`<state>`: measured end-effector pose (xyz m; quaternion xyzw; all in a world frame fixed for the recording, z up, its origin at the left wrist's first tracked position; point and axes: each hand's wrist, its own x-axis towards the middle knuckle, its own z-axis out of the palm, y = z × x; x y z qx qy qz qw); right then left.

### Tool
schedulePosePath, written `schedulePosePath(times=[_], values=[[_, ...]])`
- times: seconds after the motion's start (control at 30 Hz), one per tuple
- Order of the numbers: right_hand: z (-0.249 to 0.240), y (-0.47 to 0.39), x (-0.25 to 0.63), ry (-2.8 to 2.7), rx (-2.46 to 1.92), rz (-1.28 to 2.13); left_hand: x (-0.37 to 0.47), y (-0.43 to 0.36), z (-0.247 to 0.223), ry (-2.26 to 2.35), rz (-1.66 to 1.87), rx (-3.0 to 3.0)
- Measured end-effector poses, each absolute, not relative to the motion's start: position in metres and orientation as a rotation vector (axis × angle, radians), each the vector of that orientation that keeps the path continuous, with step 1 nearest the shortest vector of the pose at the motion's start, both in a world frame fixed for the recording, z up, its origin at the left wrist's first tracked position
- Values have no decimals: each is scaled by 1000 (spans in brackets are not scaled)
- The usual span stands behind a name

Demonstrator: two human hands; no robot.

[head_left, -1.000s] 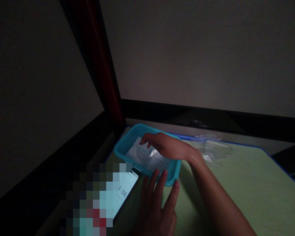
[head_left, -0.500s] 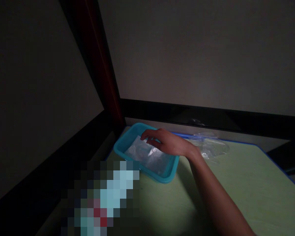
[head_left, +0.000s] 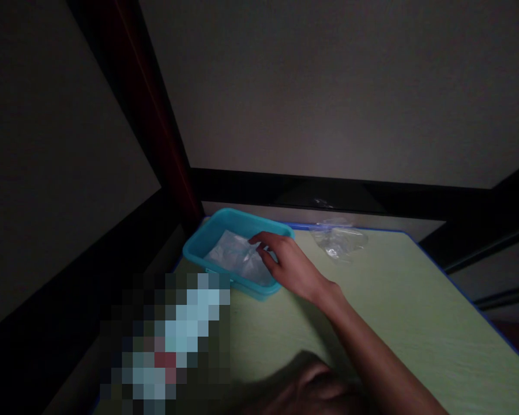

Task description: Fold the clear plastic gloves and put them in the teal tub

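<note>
A turquoise plastic basket (head_left: 195, 246) stands near the far left corner of the green tabletop. A clear, shiny plastic bag (head_left: 229, 253) lies inside it. My right hand (head_left: 285, 259) reaches over the basket's right side, fingers bent down and closed on a raised fold of that bag. At the bottom edge, my left hand (head_left: 318, 386) shows dark and smeared by motion. Its fingers cannot be made out, nor whether it holds anything.
Another clear plastic bag (head_left: 341, 239) lies crumpled at the table's back edge. A pixelated pale blue and red item (head_left: 185, 328) covers the left front. The green table (head_left: 393, 300) has a blue edge. Walls and a dark red post (head_left: 155, 115) stand behind.
The view has shifted, so the basket and table sit further left. My right hand has drawn toward the basket's near right side, lifting a fold of the bag. My left hand has come into view below.
</note>
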<state>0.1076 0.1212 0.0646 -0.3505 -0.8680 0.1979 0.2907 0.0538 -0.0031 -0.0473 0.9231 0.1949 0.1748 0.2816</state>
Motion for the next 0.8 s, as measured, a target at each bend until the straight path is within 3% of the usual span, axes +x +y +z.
schedulePosePath(times=[0.33,0.57,0.8], values=[[38,58,136,-1836,-857,218,52,-9,-27,448,706,2785],[19,82,171,-1843,-1127,132,43,-10,-14,348,846,2864],[-9,101,207,-1995,-1562,-50,31,-2,-12,1206,1281,2323]])
